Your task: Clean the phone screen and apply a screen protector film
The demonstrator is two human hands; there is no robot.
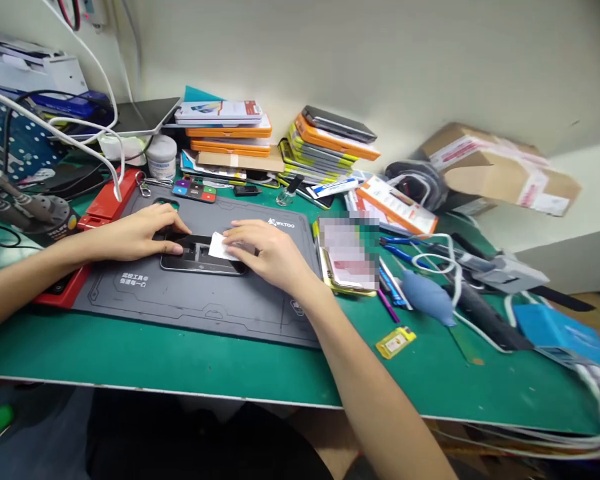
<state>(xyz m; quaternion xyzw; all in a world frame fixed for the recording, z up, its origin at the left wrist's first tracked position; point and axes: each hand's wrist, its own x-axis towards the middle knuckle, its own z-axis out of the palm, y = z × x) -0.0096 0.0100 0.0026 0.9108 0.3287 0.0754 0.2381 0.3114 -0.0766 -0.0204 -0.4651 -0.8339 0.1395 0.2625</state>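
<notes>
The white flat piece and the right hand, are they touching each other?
Touching. The head view shows the right hand holding the white flat piece by one end, between thumb and fingers.

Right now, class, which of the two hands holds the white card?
The right hand: it holds the white card over the dark device, while the left hand rests at the device's other end.
</notes>
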